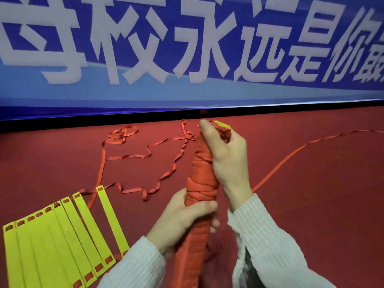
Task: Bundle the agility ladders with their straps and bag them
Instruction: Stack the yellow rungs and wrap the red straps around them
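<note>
Both hands, left hand [182,217] and right hand [226,159], clench the long red strap-wrapped ladder bundle [202,179]; keeping each grip tight should stop the wraps loosening.

Sports hall, red floor [311,204], blue banner [145,94]

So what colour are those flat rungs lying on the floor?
Bright yellow rungs, threaded on red straps; the head view shows them best.
</note>
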A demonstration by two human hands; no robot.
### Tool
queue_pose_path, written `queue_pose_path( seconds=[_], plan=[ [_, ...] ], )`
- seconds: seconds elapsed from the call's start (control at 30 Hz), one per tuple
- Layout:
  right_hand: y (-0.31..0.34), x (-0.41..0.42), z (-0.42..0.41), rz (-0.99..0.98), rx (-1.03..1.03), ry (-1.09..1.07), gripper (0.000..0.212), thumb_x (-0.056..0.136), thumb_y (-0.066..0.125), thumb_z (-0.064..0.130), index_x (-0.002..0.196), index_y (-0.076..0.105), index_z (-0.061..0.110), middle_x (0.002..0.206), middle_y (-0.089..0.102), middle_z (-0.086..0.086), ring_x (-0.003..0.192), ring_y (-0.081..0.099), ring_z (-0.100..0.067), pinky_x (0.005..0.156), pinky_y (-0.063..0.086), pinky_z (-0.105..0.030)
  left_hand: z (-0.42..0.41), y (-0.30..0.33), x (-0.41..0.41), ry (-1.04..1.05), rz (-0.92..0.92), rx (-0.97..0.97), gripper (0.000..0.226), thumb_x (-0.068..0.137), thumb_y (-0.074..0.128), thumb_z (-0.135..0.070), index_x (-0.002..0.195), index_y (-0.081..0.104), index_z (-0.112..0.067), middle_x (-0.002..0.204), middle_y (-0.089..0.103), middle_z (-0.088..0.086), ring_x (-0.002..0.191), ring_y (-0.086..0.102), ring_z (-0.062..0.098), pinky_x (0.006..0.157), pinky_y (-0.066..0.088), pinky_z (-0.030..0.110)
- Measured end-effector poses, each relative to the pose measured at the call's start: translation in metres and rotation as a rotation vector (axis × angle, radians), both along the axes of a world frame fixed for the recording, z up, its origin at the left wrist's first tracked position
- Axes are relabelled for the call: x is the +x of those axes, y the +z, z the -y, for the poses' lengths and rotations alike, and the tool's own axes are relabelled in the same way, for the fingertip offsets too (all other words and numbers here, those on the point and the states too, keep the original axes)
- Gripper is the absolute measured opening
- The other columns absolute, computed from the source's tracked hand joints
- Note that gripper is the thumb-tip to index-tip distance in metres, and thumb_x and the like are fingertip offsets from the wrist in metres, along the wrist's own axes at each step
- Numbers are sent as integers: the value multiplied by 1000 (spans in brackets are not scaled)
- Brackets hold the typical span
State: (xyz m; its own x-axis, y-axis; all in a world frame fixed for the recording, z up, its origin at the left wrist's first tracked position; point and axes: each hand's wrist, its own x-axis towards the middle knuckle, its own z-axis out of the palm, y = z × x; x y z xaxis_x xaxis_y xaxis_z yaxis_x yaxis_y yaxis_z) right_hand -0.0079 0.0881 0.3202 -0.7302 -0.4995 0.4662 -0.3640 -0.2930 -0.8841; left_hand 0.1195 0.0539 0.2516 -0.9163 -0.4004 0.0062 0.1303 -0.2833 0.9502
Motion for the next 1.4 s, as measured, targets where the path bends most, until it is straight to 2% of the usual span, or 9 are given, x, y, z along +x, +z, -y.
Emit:
queue_pose_path(
  seconds=[0.2,0.4,0.53,0.63,0.77,0.97,1.17,1.3,1.4],
  plan=[
    [4,-1,-16,95,-16,513,60,78,71,56,106,67,3,76,74,-19,64,72,-22,58,56,-28,6,-7,1,-81,-27,-161,17,69,86,-25,81,75,-21,60,62,11,51,57,20,59,49,29],
    [1,-3,-7,20,12,106,58,77,75,57,81,63,0,76,67,-28,72,74,-41,62,59,-47,-3,-18,-10,283,53,-395,55,64,94,-31,107,64,-15,95,75,-1,79,70,14,73,57,29],
    [2,3,-15,49,-24,450,99,65,78,73,118,56,-8,77,74,-16,66,71,-18,59,53,-26,7,-16,0,-16,30,-203,46,58,87,-25,88,62,1,70,59,10,56,57,20,59,50,29],
    [3,4,-7,77,-39,250,66,71,76,61,99,66,2,75,69,-23,65,70,-21,60,55,-32,1,-13,-2,-6,6,-1,54,57,86,-27,98,62,-3,70,63,18,55,61,25,57,53,32],
    [-5,1,0,-21,-4,29,38,72,80,57,89,72,24,78,72,6,76,71,-22,80,60,-49,-14,-31,-12,349,71,-401,50,66,89,-36,106,68,-14,97,77,7,85,69,17,85,57,45],
    [5,-1,-9,129,-71,257,35,79,82,32,98,67,7,77,71,-14,65,75,-28,58,57,-32,7,-7,1,-46,17,-39,21,67,84,-20,84,73,-15,64,63,11,52,60,20,57,54,29],
    [-4,-1,-12,105,-100,360,53,75,79,38,117,63,8,87,74,-14,76,75,-31,71,59,-37,0,-22,-3,231,54,-434,28,62,85,-31,67,59,-22,62,60,-13,56,55,6,60,47,26],
    [4,-3,-10,185,-88,284,51,79,78,40,107,61,2,74,66,-21,62,71,-27,58,57,-33,0,-8,1,-61,-5,-39,46,59,85,-28,92,60,-6,65,60,9,51,60,18,51,50,25],
    [-1,-3,-5,111,-85,78,29,85,80,35,98,65,15,75,69,-12,67,73,-28,61,55,-33,-6,-22,-11,257,83,-414,57,62,88,-42,106,61,-20,85,71,-9,74,65,12,73,55,30]
  ],
)
